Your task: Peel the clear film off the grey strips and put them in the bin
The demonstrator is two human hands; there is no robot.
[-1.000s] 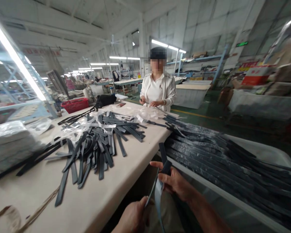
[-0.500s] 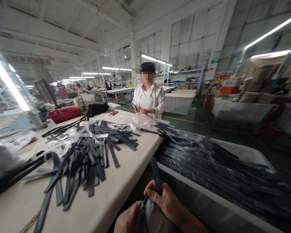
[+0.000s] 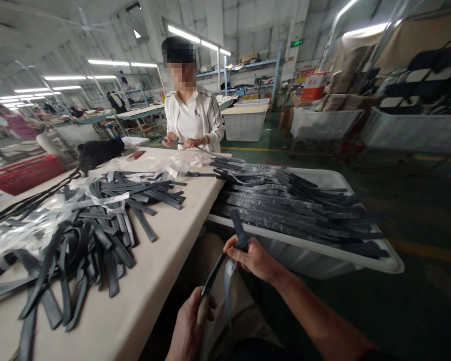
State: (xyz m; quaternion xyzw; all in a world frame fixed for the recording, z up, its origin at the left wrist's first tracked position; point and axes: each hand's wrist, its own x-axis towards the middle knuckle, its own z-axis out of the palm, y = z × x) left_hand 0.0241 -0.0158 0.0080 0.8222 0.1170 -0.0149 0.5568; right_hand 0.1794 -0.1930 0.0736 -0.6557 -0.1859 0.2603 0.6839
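Over my lap, beside the table edge, I hold a dark strap (image 3: 214, 275) with both hands. My right hand (image 3: 256, 258) pinches it near its upper end, where it is folded or crossed over itself. Below that hand dangles a pale, shiny strip (image 3: 227, 286). My left hand (image 3: 194, 313) is closed around the strap lower down; what lies inside the fist is partly hidden. To the left, a heap of dark straps (image 3: 108, 253) and clear plastic film (image 3: 41, 231) lies on the table.
The pale-topped table (image 3: 143, 306) runs along my left. At right stands a white bin (image 3: 393, 260) full of long dark strips (image 3: 270, 198). Across the table a person in a white jacket (image 3: 206, 118) handles a strap. A red basket (image 3: 26, 173) sits at far left.
My hands have moved apart, the left down and away from the right, so a length of strap shows between them. The view has swung right and down.
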